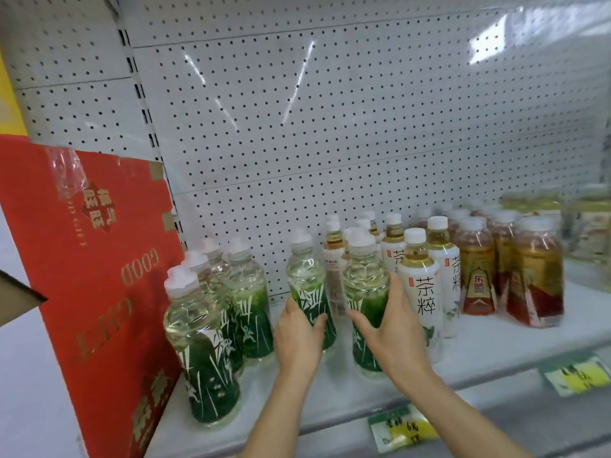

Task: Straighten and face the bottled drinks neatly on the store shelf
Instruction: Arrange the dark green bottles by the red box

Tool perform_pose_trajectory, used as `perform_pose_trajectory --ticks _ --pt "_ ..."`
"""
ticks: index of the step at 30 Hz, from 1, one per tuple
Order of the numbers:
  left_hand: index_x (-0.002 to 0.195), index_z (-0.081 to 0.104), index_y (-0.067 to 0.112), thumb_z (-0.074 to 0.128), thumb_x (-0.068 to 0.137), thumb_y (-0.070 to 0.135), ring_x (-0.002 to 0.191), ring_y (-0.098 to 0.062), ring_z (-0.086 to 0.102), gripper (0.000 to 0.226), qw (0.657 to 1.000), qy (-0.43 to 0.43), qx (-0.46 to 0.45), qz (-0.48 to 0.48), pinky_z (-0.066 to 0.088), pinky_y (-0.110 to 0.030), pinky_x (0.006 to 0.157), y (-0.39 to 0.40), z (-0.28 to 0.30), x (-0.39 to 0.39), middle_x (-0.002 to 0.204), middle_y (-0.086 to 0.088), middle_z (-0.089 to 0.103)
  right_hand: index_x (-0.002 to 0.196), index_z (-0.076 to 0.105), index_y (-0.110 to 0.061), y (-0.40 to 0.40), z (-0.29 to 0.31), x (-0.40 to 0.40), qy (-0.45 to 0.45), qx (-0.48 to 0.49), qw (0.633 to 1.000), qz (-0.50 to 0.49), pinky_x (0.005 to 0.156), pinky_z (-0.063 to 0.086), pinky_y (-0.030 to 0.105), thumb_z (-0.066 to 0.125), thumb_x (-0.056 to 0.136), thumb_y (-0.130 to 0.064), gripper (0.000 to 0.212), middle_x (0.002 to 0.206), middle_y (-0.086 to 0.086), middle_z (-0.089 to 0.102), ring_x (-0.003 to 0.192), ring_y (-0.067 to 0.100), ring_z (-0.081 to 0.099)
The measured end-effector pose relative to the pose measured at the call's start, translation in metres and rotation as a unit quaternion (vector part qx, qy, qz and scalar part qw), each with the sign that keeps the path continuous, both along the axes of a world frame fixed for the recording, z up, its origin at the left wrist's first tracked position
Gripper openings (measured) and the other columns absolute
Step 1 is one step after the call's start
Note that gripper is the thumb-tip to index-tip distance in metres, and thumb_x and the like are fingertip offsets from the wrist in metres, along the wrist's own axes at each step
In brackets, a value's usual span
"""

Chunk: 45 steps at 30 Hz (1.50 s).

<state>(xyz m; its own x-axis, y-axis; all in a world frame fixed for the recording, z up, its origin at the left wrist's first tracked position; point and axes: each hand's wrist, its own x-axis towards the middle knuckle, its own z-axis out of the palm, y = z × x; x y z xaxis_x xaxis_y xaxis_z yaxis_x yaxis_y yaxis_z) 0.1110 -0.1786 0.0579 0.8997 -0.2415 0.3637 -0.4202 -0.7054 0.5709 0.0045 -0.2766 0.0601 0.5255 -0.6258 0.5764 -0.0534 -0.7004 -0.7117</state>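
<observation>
Both hands grip clear plastic green-labelled bottles: left hand (299,332) one (309,289); right hand (393,328) another (365,302); full, likely heavy, slick; hold mid-label.

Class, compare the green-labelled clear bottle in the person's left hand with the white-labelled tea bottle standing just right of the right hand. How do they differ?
The green-labelled clear bottle has a dark green grass-pattern label on its lower half; the white-labelled tea bottle has a white wrap with black characters. The left hand grips the green one; no hand grips the white one. The green one stands further back on the shelf. Both are upright with white caps and pale liquid.
</observation>
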Motion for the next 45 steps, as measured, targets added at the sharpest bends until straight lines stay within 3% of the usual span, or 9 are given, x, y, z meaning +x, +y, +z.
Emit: perform_pose_trajectory --ticks 9,13,18,22,27,30,33,38,45 --pt "0.127 0.050 0.015 0.069 0.091 0.036 0.104 -0.026 0.064 0.047 0.998 0.021 -0.029 -0.049 0.048 -0.032 0.078 -0.048 -0.003 0.042 0.114 -0.005 0.065 0.155 -0.002 -0.018 -0.010 -0.009 0.008 -0.002 -0.026 1.000 -0.003 0.115 0.033 0.039 0.065 0.087 -0.046 0.100 0.161 0.001 0.022 0.147 0.015 0.022" --pt "0.130 0.050 0.019 0.068 0.092 0.036 0.110 -0.024 0.063 0.045 0.996 0.016 -0.028 -0.080 0.054 -0.039 0.090 -0.040 -0.005 0.032 0.119 -0.002 0.063 0.156 -0.003 -0.021 -0.012 -0.015 0.008 -0.021 -0.027 0.999 0.017 0.116 0.032 0.044 0.068 0.087 -0.039 0.101 0.162 0.002 0.018 0.148 0.014 0.017" --pt "0.143 0.050 0.017 0.075 0.087 0.028 0.130 -0.020 0.053 0.063 0.973 -0.218 -0.078 -0.012 0.041 -0.032 0.107 0.019 -0.016 -0.019 0.141 0.000 0.056 0.151 0.019 0.002 -0.007 -0.025 0.004 -0.116 -0.259 0.957 -0.060 0.118 0.025 0.052 0.066 0.087 -0.003 0.079 0.157 0.022 0.025 0.149 0.031 0.018" --pt "0.139 0.050 0.010 0.083 0.074 0.018 0.125 -0.025 0.044 0.074 0.916 -0.320 -0.186 0.157 0.035 -0.040 0.108 0.082 -0.021 -0.031 0.136 -0.008 0.052 0.140 0.042 0.001 0.018 -0.028 0.022 -0.171 -0.357 0.917 0.050 0.110 0.039 0.043 0.058 0.090 -0.009 0.053 0.141 0.016 0.050 0.135 0.029 0.043" --pt "0.148 0.035 0.005 0.090 0.066 0.026 0.130 -0.038 0.038 0.100 0.936 -0.170 -0.204 0.231 0.031 -0.053 0.110 0.123 -0.015 -0.022 0.143 -0.021 0.041 0.150 0.031 -0.019 0.060 -0.024 0.076 0.024 -0.135 0.965 0.224 0.108 0.032 0.021 0.066 0.092 -0.023 0.069 0.145 -0.002 0.045 0.132 0.013 0.044" --pt "0.150 0.033 0.018 0.086 0.071 0.038 0.132 -0.033 0.047 0.097 0.960 -0.052 -0.200 0.191 0.039 -0.048 0.107 0.135 -0.020 -0.013 0.146 -0.011 0.046 0.155 0.015 -0.018 0.070 -0.018 0.112 0.080 -0.005 0.965 0.248 0.115 0.022 0.025 0.070 0.088 -0.033 0.088 0.158 0.000 0.027 0.145 0.016 0.027" --pt "0.147 0.033 0.028 0.084 0.071 0.045 0.126 -0.028 0.055 0.093 0.963 -0.035 -0.203 0.171 0.044 -0.045 0.101 0.142 -0.025 -0.011 0.140 -0.002 0.056 0.155 0.012 -0.022 0.075 -0.014 0.141 0.122 0.063 0.959 0.248 0.115 0.031 0.038 0.078 0.076 -0.045 0.106 0.158 -0.001 0.028 0.144 0.020 0.030" --pt "0.148 0.034 0.027 0.084 0.074 0.038 0.128 -0.025 0.052 0.090 0.964 -0.051 -0.207 0.162 0.043 -0.041 0.096 0.143 -0.025 -0.013 0.142 0.001 0.054 0.124 0.042 -0.024 0.074 -0.012 0.164 0.138 0.073 0.959 0.237 0.088 0.055 0.039 0.083 0.072 -0.040 0.068 0.115 -0.006 0.063 0.102 0.016 0.063" --pt "0.150 0.031 0.025 0.082 0.076 0.039 0.131 -0.024 0.049 0.091 0.968 -0.056 -0.177 0.168 0.044 -0.043 0.100 0.142 -0.024 -0.016 0.145 0.001 0.049 0.120 0.054 -0.021 0.052 -0.002 0.183 0.107 0.160 0.945 0.263 0.095 0.052 0.041 0.084 0.072 -0.021 0.057 0.115 -0.001 0.061 0.107 0.019 0.060"
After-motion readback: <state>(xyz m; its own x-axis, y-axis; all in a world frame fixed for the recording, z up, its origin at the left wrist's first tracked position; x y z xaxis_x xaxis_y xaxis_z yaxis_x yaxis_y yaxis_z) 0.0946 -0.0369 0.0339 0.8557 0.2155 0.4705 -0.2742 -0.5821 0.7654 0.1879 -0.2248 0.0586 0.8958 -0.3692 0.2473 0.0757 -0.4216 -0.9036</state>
